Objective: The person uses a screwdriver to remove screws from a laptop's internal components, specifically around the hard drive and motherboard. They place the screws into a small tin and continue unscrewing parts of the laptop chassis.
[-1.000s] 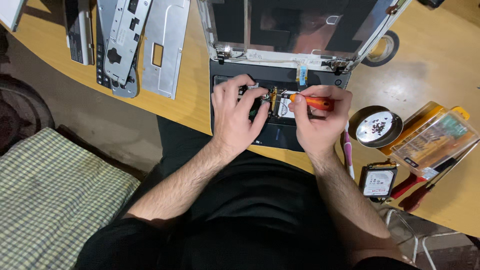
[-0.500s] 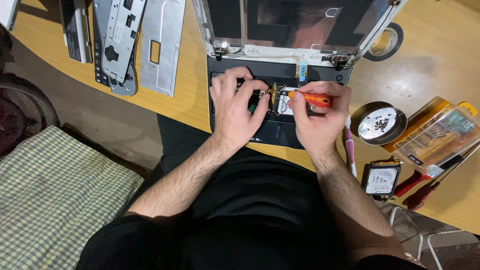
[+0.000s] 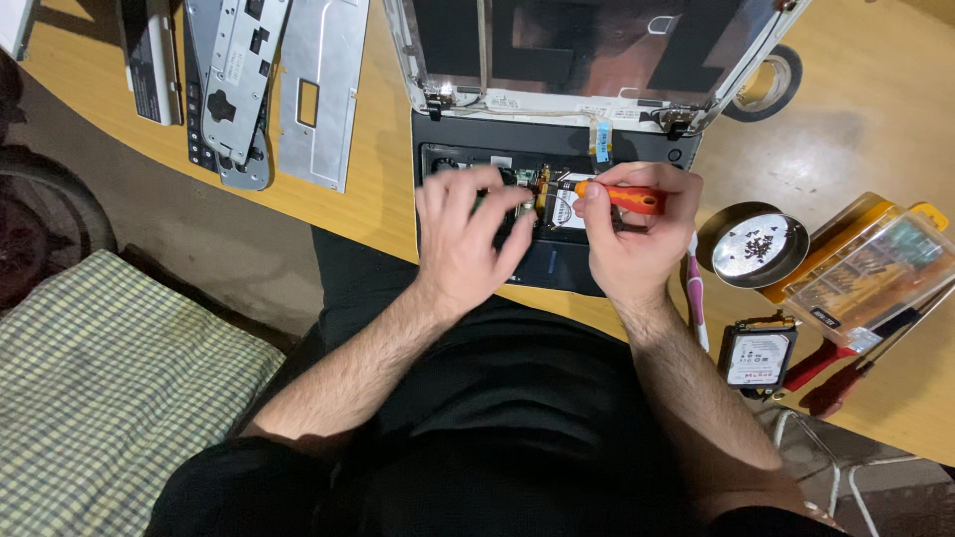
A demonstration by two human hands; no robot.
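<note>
An opened laptop base (image 3: 468,139) lies at the near edge of a wooden table (image 3: 856,129), its stripped lid (image 3: 587,45) tilted back behind it. My right hand (image 3: 632,244) grips an orange-handled screwdriver (image 3: 625,197), its tip pointing left toward a small part inside the base. My left hand (image 3: 468,239) rests on the exposed inside of the base, fingers spread and pressing down just left of the screwdriver tip. What lies under my palms is hidden.
Grey metal plates and brackets (image 3: 269,89) lie at the far left. A round dish of small screws (image 3: 753,244), a clear-lidded orange bit case (image 3: 860,268), a bare hard drive (image 3: 758,353), red-handled pliers (image 3: 826,373), a pink tool (image 3: 694,298) and a tape roll (image 3: 766,85) sit right.
The view has shifted slightly. Both hands stay on the laptop base; my left fingers have spread a little and the screwdriver holds the same spot.
</note>
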